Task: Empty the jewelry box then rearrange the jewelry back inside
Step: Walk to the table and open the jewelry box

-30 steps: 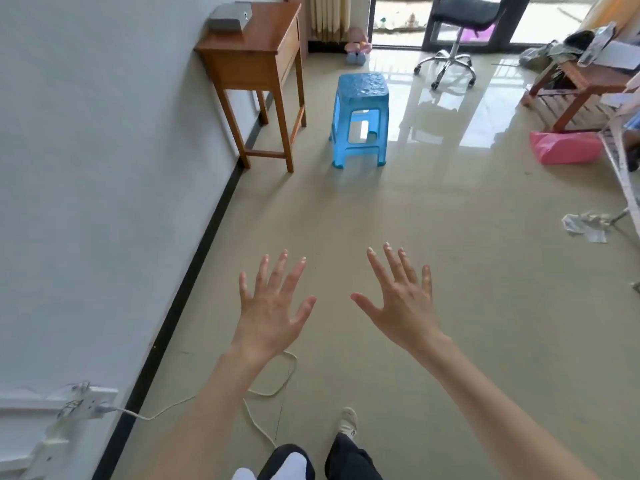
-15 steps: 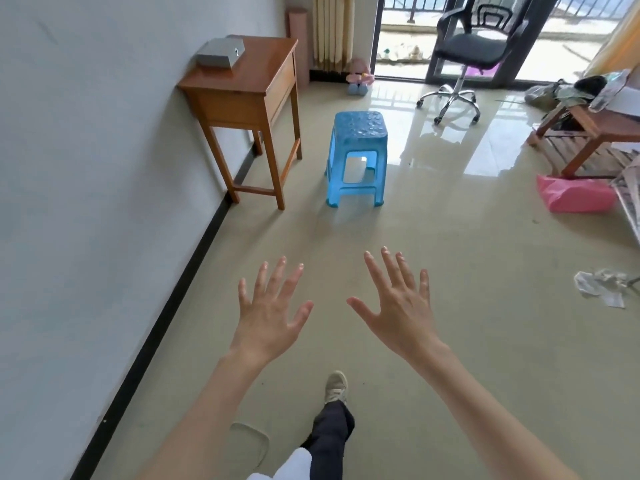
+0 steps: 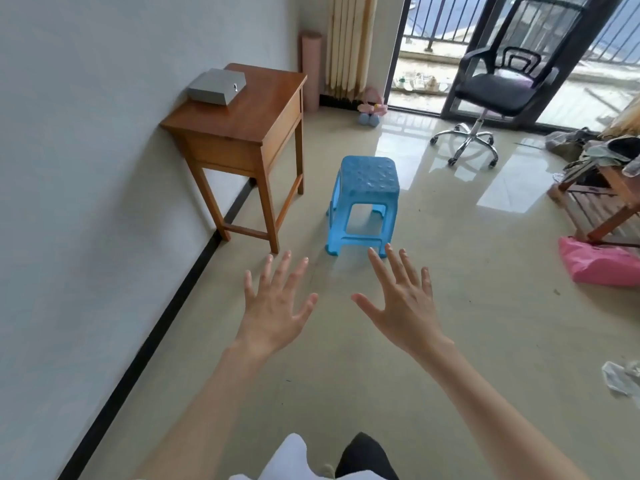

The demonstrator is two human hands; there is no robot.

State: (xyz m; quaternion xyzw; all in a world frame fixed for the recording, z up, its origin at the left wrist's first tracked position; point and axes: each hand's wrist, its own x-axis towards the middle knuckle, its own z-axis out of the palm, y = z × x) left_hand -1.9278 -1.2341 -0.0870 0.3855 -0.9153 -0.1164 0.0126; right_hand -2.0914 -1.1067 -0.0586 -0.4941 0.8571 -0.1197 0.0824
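Left hand [image 3: 273,313] and right hand [image 3: 403,308] reach forward at arm's length, backs up, fingers [image 3: 285,268] spread wide, holding nothing.

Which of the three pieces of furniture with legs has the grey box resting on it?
The wooden side table against the wall; the grey jewelry box sits on its top. The blue plastic stool and black office chair carry no box.
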